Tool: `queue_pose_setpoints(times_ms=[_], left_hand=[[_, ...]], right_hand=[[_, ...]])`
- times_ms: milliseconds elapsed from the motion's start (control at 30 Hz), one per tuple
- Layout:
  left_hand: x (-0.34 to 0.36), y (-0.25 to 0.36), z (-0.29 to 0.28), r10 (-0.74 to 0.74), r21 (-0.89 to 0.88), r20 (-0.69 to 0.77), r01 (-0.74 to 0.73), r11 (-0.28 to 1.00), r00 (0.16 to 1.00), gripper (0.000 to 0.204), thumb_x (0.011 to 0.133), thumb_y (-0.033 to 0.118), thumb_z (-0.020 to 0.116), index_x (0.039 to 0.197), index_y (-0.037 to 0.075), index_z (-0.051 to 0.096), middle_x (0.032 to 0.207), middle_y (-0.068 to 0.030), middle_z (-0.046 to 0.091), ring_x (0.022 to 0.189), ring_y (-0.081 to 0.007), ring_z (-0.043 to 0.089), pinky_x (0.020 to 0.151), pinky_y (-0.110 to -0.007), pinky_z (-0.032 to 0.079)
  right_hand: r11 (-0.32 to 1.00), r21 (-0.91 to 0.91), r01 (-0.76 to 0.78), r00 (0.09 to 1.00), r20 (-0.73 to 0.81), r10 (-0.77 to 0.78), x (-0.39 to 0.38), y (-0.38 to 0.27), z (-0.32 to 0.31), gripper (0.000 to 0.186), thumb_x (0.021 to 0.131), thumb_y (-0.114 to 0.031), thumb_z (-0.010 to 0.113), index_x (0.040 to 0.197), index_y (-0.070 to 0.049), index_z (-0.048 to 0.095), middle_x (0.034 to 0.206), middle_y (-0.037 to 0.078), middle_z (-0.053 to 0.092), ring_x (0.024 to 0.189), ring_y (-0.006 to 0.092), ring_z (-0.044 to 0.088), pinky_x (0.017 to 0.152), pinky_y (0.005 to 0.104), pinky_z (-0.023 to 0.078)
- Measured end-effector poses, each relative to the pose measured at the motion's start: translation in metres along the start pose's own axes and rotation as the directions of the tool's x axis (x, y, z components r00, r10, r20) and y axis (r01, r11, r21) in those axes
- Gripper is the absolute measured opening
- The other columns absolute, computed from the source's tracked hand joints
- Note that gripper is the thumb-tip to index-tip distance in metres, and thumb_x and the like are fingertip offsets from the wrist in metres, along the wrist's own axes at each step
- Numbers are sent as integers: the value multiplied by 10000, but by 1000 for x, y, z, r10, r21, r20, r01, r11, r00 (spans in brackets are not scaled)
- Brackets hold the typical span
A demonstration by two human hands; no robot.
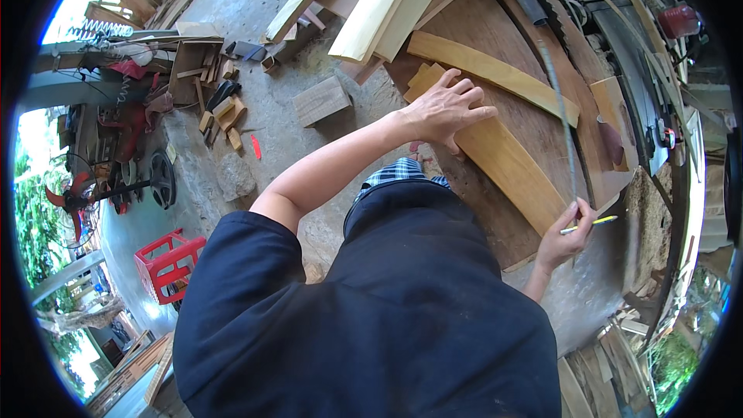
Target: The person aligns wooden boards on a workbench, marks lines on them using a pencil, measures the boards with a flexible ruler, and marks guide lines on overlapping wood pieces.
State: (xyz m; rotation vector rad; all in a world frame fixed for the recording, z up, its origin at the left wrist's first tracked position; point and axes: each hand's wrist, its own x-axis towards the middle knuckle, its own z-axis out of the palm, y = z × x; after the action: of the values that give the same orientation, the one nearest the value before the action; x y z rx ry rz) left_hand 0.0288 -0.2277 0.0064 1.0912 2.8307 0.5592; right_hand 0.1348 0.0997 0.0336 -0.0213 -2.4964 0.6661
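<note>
My left hand (453,108) spans a yellowish wooden board (511,174), fingers apart and bent over it, gripping it. At the board's lower right end, my right hand (569,236) is closed on a yellow pencil (594,222). A long thin grey rod (563,104) runs down to that hand; whether my fingers grip it too I cannot tell. Its upper end has a dark cylinder (526,0). A narrower curved board (491,68) lies above the held one, on a large brown wooden panel (499,11).
Pale curved boards (371,8) are piled at the top. A wood block (321,99) and small offcuts (228,112) sit on the concrete floor (286,155) to the left. A red plastic crate (170,267) and a fan (77,197) stand at far left; planks (588,379) lie lower right.
</note>
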Motion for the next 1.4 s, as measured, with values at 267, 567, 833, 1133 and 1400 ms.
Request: queue_pose_setpoints(times_ms=[267,567,833,1133,1400], left_hand=[[-6,7,-1,-6,-19,2,6,1000,1000,1105,529,376,965,1511,232,480,1245,-82,568,1259,-304,507,1260,-576,214],[-48,17,-14,-400,-44,-189,399,916,897,1073,739,562,853,1548,25,396,1581,-178,385,1509,-365,300,1261,-585,165],[-84,18,5,-678,-437,-297,536,722,672,517,1017,238,648,1464,22,506,1337,-180,525,1186,-311,548,1021,-430,467],[-79,10,20,-852,-848,-154,374,374,501,402,992,201,698,1343,16,636,1135,-130,610,945,-176,649,821,-309,549],[-74,8,27,-893,-901,-120,329,282,434,389,964,232,737,1275,7,670,1085,-94,643,862,-162,654,797,-310,565]], right_hand=[[999,51,14,994,105,-20,-13,-15,12,97,983,-20,634,1079,-22,644,1024,153,673,967,352,662,842,443,521],[992,-13,123,978,173,-119,-23,-20,3,102,925,14,678,1021,-21,682,997,145,672,961,344,651,857,437,515],[968,-47,245,947,225,-229,-31,-22,10,174,889,22,735,1047,-39,695,971,116,659,905,320,640,819,431,516],[924,-28,382,905,214,-368,-24,-25,20,304,788,81,772,1053,-60,721,971,71,646,865,269,622,748,390,524],[917,-4,399,895,217,-389,-24,-27,26,298,781,93,757,1041,-52,745,954,75,650,859,264,620,741,377,527]])
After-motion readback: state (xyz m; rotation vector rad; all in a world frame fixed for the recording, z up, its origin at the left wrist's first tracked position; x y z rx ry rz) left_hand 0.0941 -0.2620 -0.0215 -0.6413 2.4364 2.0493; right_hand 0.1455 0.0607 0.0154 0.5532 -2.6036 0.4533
